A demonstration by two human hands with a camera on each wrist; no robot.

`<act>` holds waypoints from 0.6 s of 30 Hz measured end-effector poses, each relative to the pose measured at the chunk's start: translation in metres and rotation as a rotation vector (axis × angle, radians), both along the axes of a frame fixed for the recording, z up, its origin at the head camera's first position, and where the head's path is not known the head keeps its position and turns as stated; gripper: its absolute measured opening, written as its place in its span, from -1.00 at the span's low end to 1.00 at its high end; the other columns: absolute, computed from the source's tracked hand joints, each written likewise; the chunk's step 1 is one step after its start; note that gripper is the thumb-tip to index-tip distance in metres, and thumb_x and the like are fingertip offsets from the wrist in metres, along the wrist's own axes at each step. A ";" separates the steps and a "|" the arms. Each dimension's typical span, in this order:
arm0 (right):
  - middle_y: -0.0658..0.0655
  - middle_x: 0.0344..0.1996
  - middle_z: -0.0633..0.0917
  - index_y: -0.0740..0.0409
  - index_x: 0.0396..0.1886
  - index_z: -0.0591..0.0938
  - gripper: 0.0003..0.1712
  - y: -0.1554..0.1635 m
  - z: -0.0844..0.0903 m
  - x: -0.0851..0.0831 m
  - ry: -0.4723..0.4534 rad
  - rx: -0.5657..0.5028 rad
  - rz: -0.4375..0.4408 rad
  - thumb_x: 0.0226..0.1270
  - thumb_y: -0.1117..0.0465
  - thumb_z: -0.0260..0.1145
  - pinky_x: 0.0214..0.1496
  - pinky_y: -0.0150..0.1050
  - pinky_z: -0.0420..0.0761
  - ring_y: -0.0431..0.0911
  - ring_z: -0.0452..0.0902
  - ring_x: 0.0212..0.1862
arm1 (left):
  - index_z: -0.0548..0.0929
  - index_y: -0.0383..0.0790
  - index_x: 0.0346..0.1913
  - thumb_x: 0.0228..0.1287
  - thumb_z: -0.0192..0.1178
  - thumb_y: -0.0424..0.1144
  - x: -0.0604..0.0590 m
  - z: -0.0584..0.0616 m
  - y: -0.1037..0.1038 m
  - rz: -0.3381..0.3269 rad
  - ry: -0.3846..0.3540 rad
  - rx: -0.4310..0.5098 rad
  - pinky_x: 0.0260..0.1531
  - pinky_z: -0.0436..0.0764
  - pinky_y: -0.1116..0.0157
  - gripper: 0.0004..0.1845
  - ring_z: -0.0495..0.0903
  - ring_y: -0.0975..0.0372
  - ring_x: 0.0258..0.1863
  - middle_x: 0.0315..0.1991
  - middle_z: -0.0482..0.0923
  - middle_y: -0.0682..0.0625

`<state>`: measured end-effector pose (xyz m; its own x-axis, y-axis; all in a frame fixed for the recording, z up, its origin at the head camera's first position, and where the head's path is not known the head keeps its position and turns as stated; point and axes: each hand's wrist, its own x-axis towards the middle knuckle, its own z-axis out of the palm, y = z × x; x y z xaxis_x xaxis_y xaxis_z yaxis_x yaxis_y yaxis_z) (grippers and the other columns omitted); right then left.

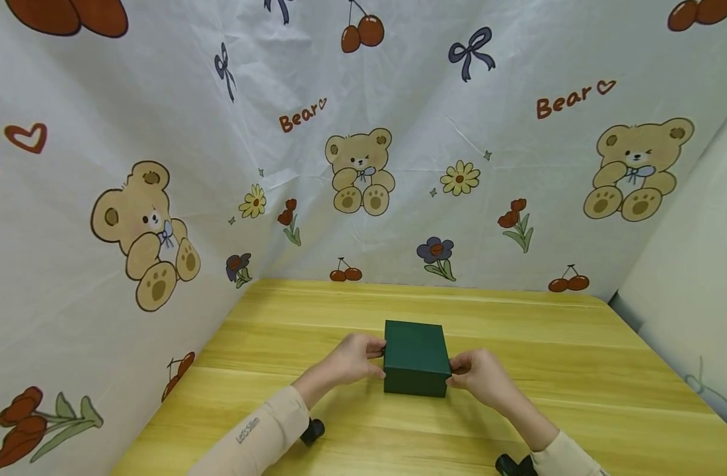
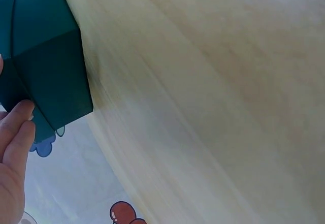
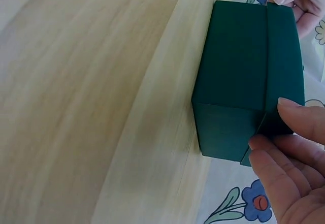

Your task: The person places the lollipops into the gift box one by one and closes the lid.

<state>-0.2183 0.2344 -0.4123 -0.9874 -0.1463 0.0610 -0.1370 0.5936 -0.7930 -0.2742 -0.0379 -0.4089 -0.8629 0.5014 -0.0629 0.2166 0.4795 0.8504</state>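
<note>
A dark green lidded box (image 1: 416, 347) sits on the wooden table, closed, with a seam running round it below the lid (image 3: 285, 56). From the left side my left hand (image 1: 356, 360) grips the lid, thumb near the front corner and fingertips (image 2: 23, 109) along the side by the seam. My right hand (image 1: 484, 378) holds the lid's opposite side. In the right wrist view its thumb lies on the lid's front face and its fingertips (image 3: 261, 145) sit at the seam. The lower part of the box (image 3: 233, 56) rests on the tabletop.
The yellow wood-grain table (image 1: 316, 311) reaches back to a white cloth (image 1: 399, 99) printed with bears, flowers and cherries, which also hangs along the left. A pale wall (image 1: 696, 264) and a thin cable (image 1: 714, 390) are at the right. Black wrist-camera parts (image 1: 312, 432) show below the sleeves.
</note>
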 end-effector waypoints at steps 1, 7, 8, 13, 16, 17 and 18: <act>0.34 -0.18 0.77 0.52 -0.10 0.71 -0.70 0.000 -0.001 0.000 -0.003 -0.001 0.001 0.12 0.50 0.44 -0.22 -0.23 0.76 0.06 0.75 -0.16 | 0.47 -0.38 0.36 0.12 0.45 -0.44 0.000 0.000 0.000 0.001 0.000 -0.003 0.21 0.59 0.06 -0.30 0.50 -0.06 0.34 0.37 0.46 -0.24; 0.33 -0.20 0.77 0.52 -0.09 0.70 -0.69 -0.004 -0.002 -0.003 -0.007 0.002 0.011 0.12 0.51 0.44 -0.23 -0.24 0.76 0.05 0.74 -0.18 | 0.47 -0.40 0.35 0.11 0.45 -0.45 0.000 -0.003 -0.002 0.010 -0.003 -0.018 0.21 0.59 0.06 -0.30 0.51 -0.07 0.33 0.37 0.46 -0.26; 0.33 -0.20 0.77 0.53 -0.10 0.70 -0.69 -0.004 -0.002 -0.003 -0.005 0.005 0.018 0.13 0.51 0.44 -0.23 -0.24 0.76 0.05 0.75 -0.18 | 0.47 -0.40 0.35 0.11 0.45 -0.44 -0.001 -0.004 -0.002 0.012 -0.005 -0.019 0.21 0.59 0.06 -0.30 0.51 -0.07 0.32 0.37 0.46 -0.26; 0.33 -0.21 0.77 0.54 -0.09 0.69 -0.69 0.001 -0.002 -0.007 0.002 0.007 0.081 0.16 0.47 0.44 -0.22 -0.23 0.75 0.06 0.74 -0.18 | 0.48 -0.39 0.35 0.11 0.47 -0.42 -0.005 -0.005 -0.004 0.003 0.000 -0.030 0.20 0.60 0.06 -0.31 0.53 -0.06 0.30 0.35 0.48 -0.26; 0.36 -0.14 0.75 0.54 -0.03 0.67 -0.67 0.010 0.000 -0.008 -0.029 -0.002 0.146 0.25 0.40 0.40 -0.14 -0.16 0.76 0.10 0.74 -0.12 | 0.48 -0.40 0.35 0.18 0.44 -0.34 -0.011 -0.005 -0.008 -0.033 0.015 -0.056 0.23 0.58 0.07 -0.33 0.54 -0.05 0.30 0.34 0.49 -0.25; 0.39 -0.12 0.75 0.54 -0.02 0.67 -0.68 0.014 0.002 -0.009 -0.030 0.006 0.163 0.31 0.38 0.36 -0.11 -0.10 0.75 0.14 0.73 -0.09 | 0.47 -0.40 0.36 0.24 0.41 -0.30 -0.015 -0.005 -0.011 -0.043 0.030 -0.069 0.23 0.58 0.07 -0.36 0.54 -0.04 0.30 0.34 0.49 -0.25; 0.42 -0.09 0.74 0.55 -0.01 0.66 -0.69 0.020 0.004 -0.010 -0.029 0.016 0.177 0.37 0.36 0.31 -0.07 -0.04 0.74 0.18 0.72 -0.05 | 0.47 -0.40 0.36 0.30 0.36 -0.27 -0.019 -0.004 -0.015 -0.051 0.050 -0.083 0.23 0.58 0.07 -0.40 0.55 -0.04 0.29 0.32 0.51 -0.25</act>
